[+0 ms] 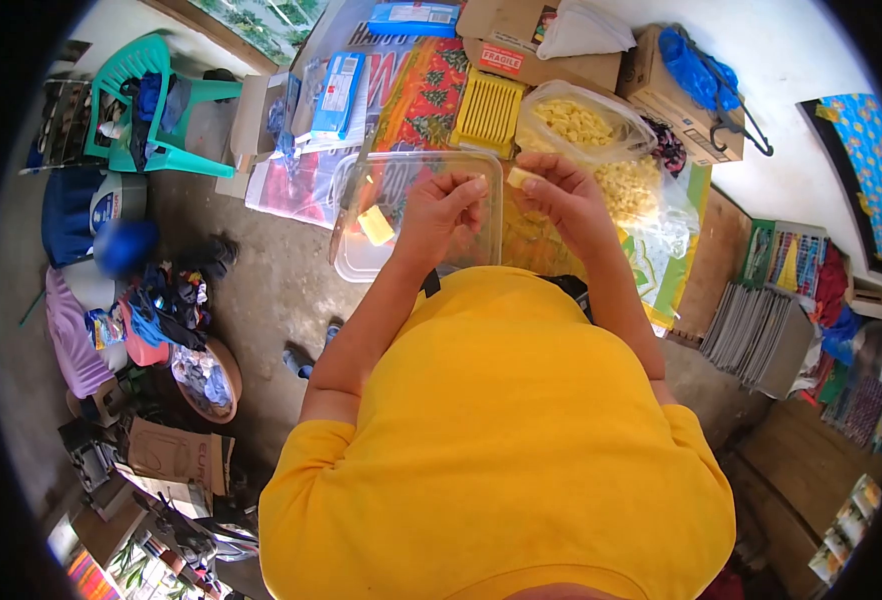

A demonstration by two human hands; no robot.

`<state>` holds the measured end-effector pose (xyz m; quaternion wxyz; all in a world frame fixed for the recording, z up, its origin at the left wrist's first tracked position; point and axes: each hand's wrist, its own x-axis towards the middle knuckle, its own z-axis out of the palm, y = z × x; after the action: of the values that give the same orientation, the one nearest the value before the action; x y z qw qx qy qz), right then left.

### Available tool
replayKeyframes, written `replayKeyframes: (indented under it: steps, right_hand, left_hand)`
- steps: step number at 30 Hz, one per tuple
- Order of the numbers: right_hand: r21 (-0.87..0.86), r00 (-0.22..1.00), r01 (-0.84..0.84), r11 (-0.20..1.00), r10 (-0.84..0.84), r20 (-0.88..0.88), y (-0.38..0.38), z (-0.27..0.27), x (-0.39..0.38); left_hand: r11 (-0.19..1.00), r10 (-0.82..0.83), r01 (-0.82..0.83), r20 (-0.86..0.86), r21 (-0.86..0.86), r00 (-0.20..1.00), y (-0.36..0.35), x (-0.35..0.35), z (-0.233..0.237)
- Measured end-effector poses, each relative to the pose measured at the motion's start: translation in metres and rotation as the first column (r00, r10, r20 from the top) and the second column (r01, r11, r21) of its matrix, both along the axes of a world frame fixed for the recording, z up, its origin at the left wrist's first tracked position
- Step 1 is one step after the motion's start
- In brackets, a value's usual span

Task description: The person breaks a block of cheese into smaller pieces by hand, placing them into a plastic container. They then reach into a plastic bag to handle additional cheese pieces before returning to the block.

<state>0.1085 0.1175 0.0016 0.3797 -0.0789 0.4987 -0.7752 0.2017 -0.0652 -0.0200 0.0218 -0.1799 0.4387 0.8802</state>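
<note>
My left hand [445, 208] is over the right part of a clear plastic tub [361, 262], its fingers curled together; anything between them is too small to make out. Just to the right, my right hand [561, 196] pinches a small pale yellow piece [521, 178] between thumb and fingers. Inside the tub, at its left, lies a yellow block [375, 226]. Beyond my hands sits a yellow slotted tray [488, 110]. To its right, an open clear plastic bag [573, 122] holds many small yellow pieces, with more in a bag nearer me.
Blue packages [338, 95] lie at the table's back left. Cardboard boxes [666, 95] stand at the back right. A green plastic chair [133, 95] is at the left, with a basket of cloth [223, 380] on the floor. Stacked grey sheets [751, 325] are at the right.
</note>
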Motion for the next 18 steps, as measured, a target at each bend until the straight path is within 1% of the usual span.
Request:
replayKeyframes:
  steps: [1,4,8,10,13,15,18]
  right_hand:
    - [-0.021,0.999,-0.029,0.999,0.030,0.016,0.000,-0.001,0.002]
    - [-0.130,0.989,-0.042,0.991,0.060,0.139,-0.003,-0.004,0.007]
    - [-0.190,0.980,-0.037,0.981,0.072,0.184,-0.004,-0.005,0.011]
    - [-0.186,0.980,-0.036,0.982,0.071,0.185,-0.005,-0.005,0.012]
    - [-0.174,0.990,-0.022,0.984,0.047,0.137,-0.010,0.002,0.016]
    - [-0.102,0.995,0.000,0.995,0.009,0.095,-0.011,0.000,0.017]
    - [0.030,1.000,0.026,0.999,-0.026,-0.012,-0.013,0.002,0.018]
  left_hand:
    - [1.000,-0.001,0.001,-0.001,0.011,1.000,0.000,0.000,0.002]
    - [0.999,-0.008,0.008,-0.004,0.034,1.000,0.000,-0.001,0.003]
    - [1.000,-0.025,0.025,-0.014,0.015,1.000,0.000,-0.001,0.001]
    - [1.000,-0.031,0.031,-0.021,0.001,0.999,0.001,0.000,0.002]
    - [1.000,-0.028,0.028,-0.022,0.007,0.999,0.002,0.000,0.005]
    - [1.000,-0.004,0.004,-0.007,0.029,1.000,0.004,0.000,0.010]
    - [1.000,-0.001,0.001,-0.015,-0.022,1.000,0.004,0.001,0.008]
